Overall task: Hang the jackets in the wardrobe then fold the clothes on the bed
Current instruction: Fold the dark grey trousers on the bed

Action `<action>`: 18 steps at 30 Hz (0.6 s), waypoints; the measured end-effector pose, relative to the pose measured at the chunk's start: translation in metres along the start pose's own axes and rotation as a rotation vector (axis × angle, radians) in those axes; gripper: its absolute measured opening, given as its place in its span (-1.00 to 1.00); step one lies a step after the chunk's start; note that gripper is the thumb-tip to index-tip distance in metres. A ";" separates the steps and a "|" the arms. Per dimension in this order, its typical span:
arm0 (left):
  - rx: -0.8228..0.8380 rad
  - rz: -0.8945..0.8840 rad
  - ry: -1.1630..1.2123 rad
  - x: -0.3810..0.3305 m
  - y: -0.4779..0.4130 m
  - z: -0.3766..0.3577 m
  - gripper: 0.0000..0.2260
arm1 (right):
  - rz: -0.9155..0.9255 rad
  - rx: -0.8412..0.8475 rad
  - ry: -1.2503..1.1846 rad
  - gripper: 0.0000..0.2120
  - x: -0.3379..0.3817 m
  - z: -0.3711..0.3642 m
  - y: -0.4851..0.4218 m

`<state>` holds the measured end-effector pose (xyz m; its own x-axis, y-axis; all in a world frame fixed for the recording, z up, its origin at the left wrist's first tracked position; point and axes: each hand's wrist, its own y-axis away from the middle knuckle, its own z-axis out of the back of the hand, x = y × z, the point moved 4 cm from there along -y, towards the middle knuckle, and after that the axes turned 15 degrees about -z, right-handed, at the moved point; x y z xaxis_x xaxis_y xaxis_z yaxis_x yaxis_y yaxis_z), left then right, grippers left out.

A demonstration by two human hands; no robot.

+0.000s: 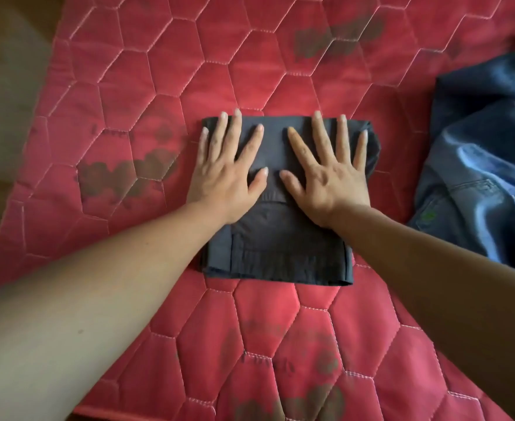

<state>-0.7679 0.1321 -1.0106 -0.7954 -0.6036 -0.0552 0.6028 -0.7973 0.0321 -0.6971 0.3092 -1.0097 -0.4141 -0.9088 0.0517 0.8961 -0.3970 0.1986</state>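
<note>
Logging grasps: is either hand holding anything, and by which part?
Nothing is gripped. Both the left hand and right hand press flat on the folded dark garment.

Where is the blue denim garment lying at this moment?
In the head view, the blue denim garment lies crumpled at the right edge of the red quilt, to the right of the folded dark garment, apart from it.

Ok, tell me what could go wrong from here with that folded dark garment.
1. Both the left hand and the right hand press flat on the folded dark garment. Its far right corner bulges, so the fold may spring open once they lift.
2. The crumpled blue denim garment lies close on the right of the red quilted cover. Pulling it over could drag the folded piece out of shape.
</note>
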 end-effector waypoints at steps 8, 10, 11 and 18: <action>0.074 0.084 0.075 -0.005 0.006 0.017 -0.34 | -0.043 0.104 -0.026 -0.30 -0.002 0.016 0.012; 0.046 0.153 0.100 -0.015 0.036 0.014 -0.35 | -0.080 0.098 -0.079 -0.28 -0.006 0.013 0.043; 0.025 0.163 0.113 -0.021 0.053 0.010 -0.36 | -0.091 0.100 -0.102 -0.28 -0.009 0.009 0.059; -0.046 0.231 0.202 -0.028 0.077 -0.001 -0.37 | -0.125 0.078 -0.157 -0.24 -0.015 -0.013 0.085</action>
<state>-0.6988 0.0873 -1.0072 -0.6113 -0.7512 -0.2489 0.7719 -0.6353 0.0215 -0.6126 0.2873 -1.0068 -0.5461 -0.8198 0.1724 0.8239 -0.4884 0.2875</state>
